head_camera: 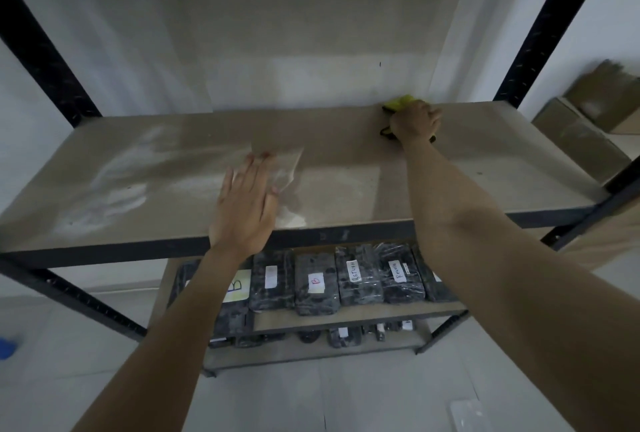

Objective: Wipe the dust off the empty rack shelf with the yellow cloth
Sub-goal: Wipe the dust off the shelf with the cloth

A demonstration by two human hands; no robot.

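The yellow cloth (401,103) was pressed under the clenched right hand (415,119) at the shelf's (346,140) back edge, right of centre, for wiping; the left hand (247,203), fingers spread, was laid flat at centre, probably for support.

Pale wall (311,50) at twelve o'clock, dimly lit, greyish. Light tiled floor (86,362) down at six. Black metal posts (550,29) at ten and two. Lower shelf (346,317) at six, packed with dark wrapped bundles (315,284) bearing white labels. Cardboard boxes (588,119) at three. Something blue (7,346) at eight, blurred.
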